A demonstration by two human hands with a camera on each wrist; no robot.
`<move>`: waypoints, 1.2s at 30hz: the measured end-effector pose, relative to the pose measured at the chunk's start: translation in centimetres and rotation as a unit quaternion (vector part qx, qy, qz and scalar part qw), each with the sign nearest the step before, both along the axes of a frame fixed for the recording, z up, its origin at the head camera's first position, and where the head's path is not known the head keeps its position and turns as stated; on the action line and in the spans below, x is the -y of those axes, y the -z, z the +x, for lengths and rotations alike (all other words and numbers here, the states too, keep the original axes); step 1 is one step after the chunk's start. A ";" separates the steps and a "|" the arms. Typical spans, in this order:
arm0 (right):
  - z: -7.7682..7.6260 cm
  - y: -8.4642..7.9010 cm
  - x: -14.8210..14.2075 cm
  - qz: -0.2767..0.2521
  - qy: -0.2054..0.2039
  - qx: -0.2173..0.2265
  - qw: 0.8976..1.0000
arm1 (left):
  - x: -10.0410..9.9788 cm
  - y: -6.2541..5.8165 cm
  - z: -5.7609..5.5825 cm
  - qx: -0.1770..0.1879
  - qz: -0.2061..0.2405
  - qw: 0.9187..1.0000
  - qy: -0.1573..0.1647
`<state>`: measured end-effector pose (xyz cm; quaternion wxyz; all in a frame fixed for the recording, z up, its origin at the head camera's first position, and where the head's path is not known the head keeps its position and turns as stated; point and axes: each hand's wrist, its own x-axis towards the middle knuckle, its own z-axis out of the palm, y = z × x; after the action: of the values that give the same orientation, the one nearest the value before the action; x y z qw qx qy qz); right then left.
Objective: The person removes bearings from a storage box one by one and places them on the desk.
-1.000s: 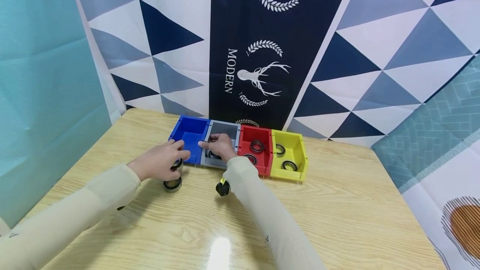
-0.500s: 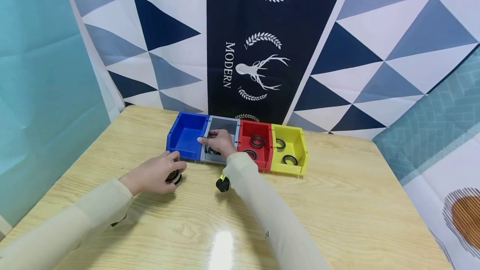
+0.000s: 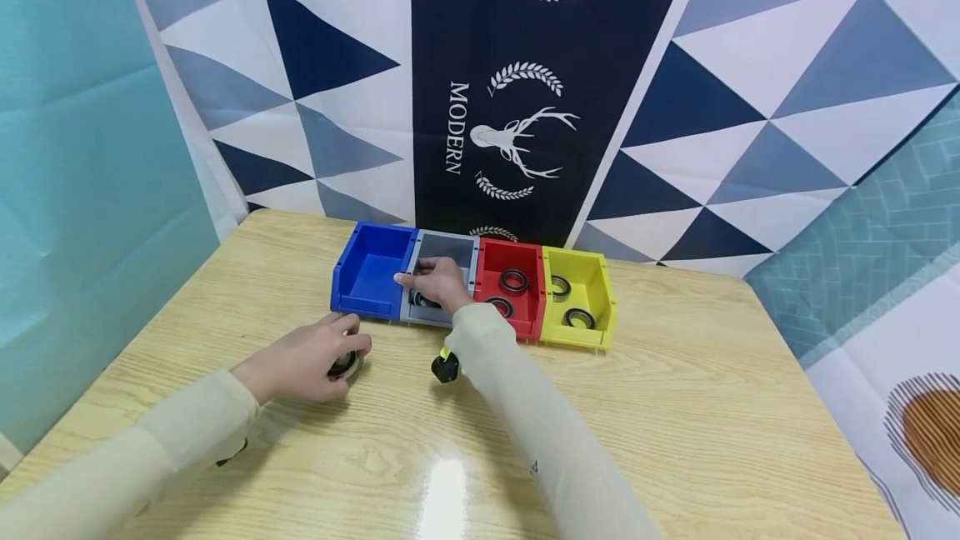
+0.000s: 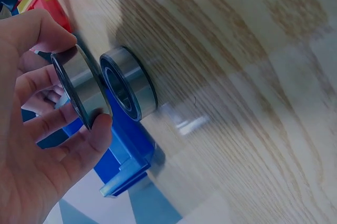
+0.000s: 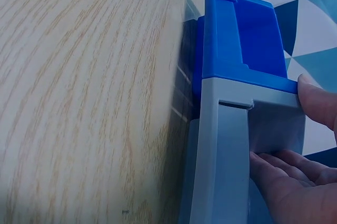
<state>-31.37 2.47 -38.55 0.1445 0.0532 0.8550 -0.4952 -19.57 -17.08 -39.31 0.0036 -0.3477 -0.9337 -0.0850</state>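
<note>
One bearing [image 4: 84, 86] is gripped in the left hand [image 3: 302, 359], just beside a second bearing [image 4: 137, 77] on the wooden table [image 3: 675, 440]. Farther off, the right hand [image 3: 441, 282] has its fingers inside the grey bin [image 5: 231, 166], though I cannot tell whether they grasp anything; behind it is a patterned backdrop [image 3: 450, 23].

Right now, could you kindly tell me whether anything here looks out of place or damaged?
Only the wall hanging looks odd: its MODERN lettering runs vertically, as if hung sideways. No spill or damage shows; the row of bins stands aligned, and the left hand holds one bearing close to another bearing on the table.
</note>
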 end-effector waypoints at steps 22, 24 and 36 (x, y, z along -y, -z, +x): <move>0.1 0.0 -0.1 -0.001 -0.005 -0.005 1.000 | 0.3 0.3 1.8 0.062 -0.011 0.998 0.006; 0.1 0.0 -0.1 -0.001 -0.004 -0.005 1.000 | 0.4 0.4 1.9 0.066 -0.013 0.998 0.004; 0.1 0.0 -0.1 -0.007 -0.009 -0.006 1.000 | 0.7 0.7 2.7 0.056 -0.011 0.998 0.010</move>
<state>-31.26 2.61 -38.59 0.1439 0.0417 0.8530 -0.5000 -16.89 -17.77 -40.03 -0.0537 -0.3521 -0.9296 -0.0945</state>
